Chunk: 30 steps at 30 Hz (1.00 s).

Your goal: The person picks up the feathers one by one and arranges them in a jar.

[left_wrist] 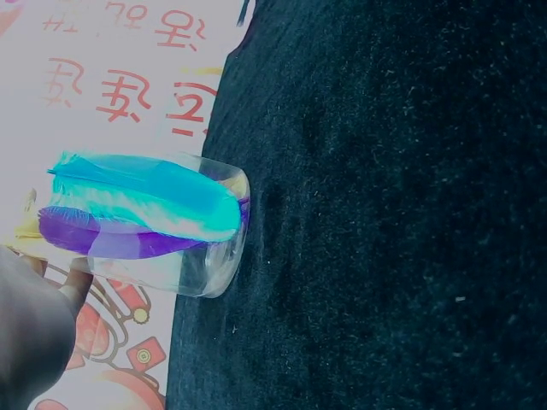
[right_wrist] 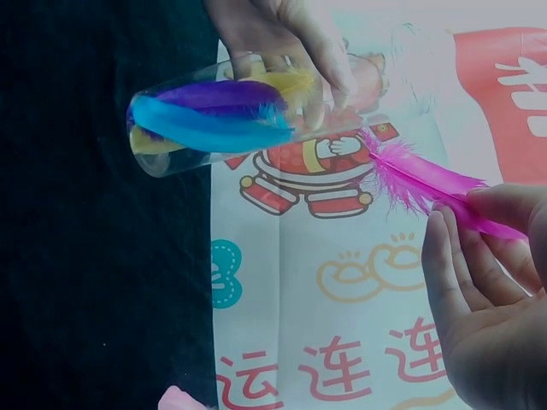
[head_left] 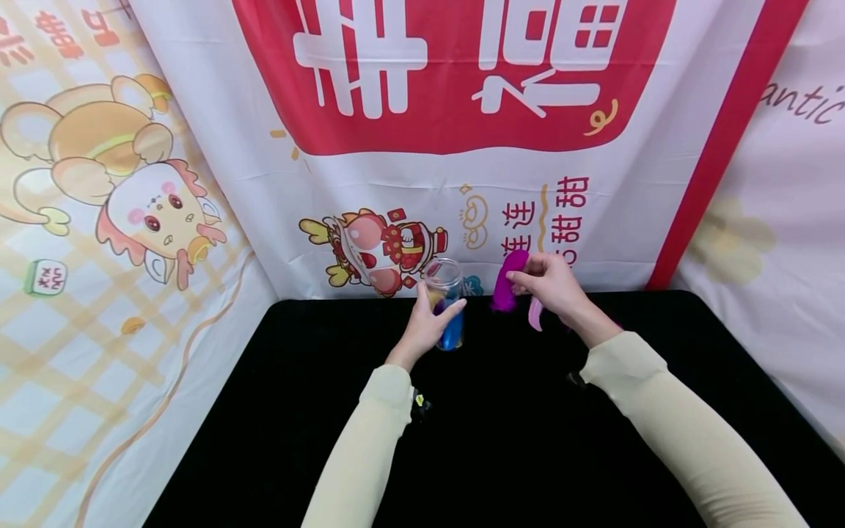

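Note:
A clear jar (head_left: 444, 271) stands roughly upright near the table's back edge, and my left hand (head_left: 425, 326) grips it round the side. Inside show a blue feather (left_wrist: 145, 192), a purple feather (left_wrist: 128, 237) and a yellow feather (right_wrist: 295, 85). To the right of the jar, my right hand (head_left: 553, 286) pinches a magenta feather (right_wrist: 436, 186) between thumb and fingers. That feather is outside the jar, its fluffy end nearest the glass in the right wrist view. A pale pink feather (head_left: 535, 315) lies below the right hand, partly hidden by it.
Black cloth (head_left: 502, 440) covers the table. Right behind the jar hangs a white and red printed sheet (head_left: 409, 169). Patterned sheets close off the left side (head_left: 86, 308) and right side (head_left: 759, 257). A small dark device (head_left: 419, 405) sits at the left wrist.

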Available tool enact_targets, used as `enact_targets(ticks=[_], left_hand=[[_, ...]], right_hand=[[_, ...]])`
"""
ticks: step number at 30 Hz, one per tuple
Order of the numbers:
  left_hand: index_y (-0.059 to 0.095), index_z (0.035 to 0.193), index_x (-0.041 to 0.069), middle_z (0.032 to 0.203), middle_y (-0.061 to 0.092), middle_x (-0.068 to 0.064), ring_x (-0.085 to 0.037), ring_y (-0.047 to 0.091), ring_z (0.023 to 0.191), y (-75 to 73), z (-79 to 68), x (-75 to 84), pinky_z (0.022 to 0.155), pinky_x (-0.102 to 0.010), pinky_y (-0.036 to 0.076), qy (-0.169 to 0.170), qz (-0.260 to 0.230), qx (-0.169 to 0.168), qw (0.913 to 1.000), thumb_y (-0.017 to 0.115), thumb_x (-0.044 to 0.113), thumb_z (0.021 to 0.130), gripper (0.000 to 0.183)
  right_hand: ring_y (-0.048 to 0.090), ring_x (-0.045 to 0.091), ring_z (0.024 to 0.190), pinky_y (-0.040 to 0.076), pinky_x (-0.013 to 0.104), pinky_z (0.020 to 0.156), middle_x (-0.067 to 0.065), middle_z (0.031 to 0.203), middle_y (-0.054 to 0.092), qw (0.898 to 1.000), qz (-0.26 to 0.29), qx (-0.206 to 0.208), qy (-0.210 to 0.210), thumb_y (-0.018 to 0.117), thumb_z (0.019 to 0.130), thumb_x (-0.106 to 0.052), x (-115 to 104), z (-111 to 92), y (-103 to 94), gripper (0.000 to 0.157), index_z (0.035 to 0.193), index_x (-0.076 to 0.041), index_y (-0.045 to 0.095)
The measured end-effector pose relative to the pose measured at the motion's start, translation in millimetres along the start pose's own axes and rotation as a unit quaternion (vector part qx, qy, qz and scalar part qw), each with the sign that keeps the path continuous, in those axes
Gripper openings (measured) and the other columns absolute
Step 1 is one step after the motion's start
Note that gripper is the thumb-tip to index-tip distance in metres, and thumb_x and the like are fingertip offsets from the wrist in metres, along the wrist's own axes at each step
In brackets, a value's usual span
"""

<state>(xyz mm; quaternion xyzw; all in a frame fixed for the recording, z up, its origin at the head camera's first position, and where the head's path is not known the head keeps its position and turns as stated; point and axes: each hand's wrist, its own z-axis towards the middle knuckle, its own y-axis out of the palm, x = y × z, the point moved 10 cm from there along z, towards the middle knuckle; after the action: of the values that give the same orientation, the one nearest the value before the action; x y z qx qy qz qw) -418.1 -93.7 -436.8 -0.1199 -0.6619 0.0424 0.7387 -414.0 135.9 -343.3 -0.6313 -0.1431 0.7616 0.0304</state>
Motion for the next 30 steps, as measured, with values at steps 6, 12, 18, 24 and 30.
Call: enact_targets(ticks=[6,12,18,24,30], left_hand=[[0.025,0.149,0.024,0.149,0.045,-0.011,-0.032,0.049,0.133,0.1,1.4,-0.6,0.114,-0.055,0.038,-0.001,0.001,0.0,1.0,0.072,0.061,0.089,0.086],[0.025,0.15,0.022,0.149,0.045,-0.011,-0.032,0.049,0.133,-0.7,1.0,-0.6,0.114,-0.054,0.038,0.002,0.004,0.002,1.0,0.072,0.06,0.089,0.085],[0.026,0.147,0.026,0.15,0.044,-0.011,-0.032,0.048,0.134,0.1,1.2,-2.8,0.115,-0.055,0.037,-0.001,0.004,-0.001,1.0,0.071,0.051,0.094,0.074],[0.025,0.147,0.026,0.15,0.044,-0.011,-0.032,0.047,0.135,0.0,2.2,-2.8,0.115,-0.054,0.036,0.001,0.003,-0.001,1.0,0.071,0.047,0.095,0.073],[0.025,0.148,0.026,0.15,0.044,-0.011,-0.03,0.047,0.136,-0.7,2.2,-2.2,0.116,-0.053,0.035,0.005,-0.001,0.0,1.0,0.072,0.053,0.093,0.077]], right_hand=[[0.071,0.019,0.071,0.06,0.029,0.068,0.006,0.084,0.074,1.0,-0.006,0.01,-0.005,0.072,0.096,-0.009,-2,1,-0.4,0.02,0.095,0.009,0.063],[0.072,0.027,0.076,0.06,0.029,0.069,0.009,0.087,0.075,1.0,-0.011,0.013,-0.008,0.073,0.096,-0.012,-4,1,0.5,0.023,0.096,0.009,0.064],[0.072,0.024,0.078,0.06,0.032,0.072,0.011,0.09,0.075,1.0,-0.025,0.013,-0.007,0.074,0.096,-0.017,-6,0,1.1,0.025,0.098,0.007,0.066],[0.071,0.019,0.082,0.06,0.032,0.076,0.013,0.096,0.075,1.0,-0.022,0.012,-0.018,0.074,0.096,-0.016,-13,-1,3.2,0.022,0.108,0.002,0.07],[0.071,0.021,0.083,0.06,0.03,0.076,0.017,0.099,0.075,0.999,-0.008,0.016,-0.028,0.076,0.095,-0.014,-18,1,6.5,0.025,0.111,0.004,0.07]])
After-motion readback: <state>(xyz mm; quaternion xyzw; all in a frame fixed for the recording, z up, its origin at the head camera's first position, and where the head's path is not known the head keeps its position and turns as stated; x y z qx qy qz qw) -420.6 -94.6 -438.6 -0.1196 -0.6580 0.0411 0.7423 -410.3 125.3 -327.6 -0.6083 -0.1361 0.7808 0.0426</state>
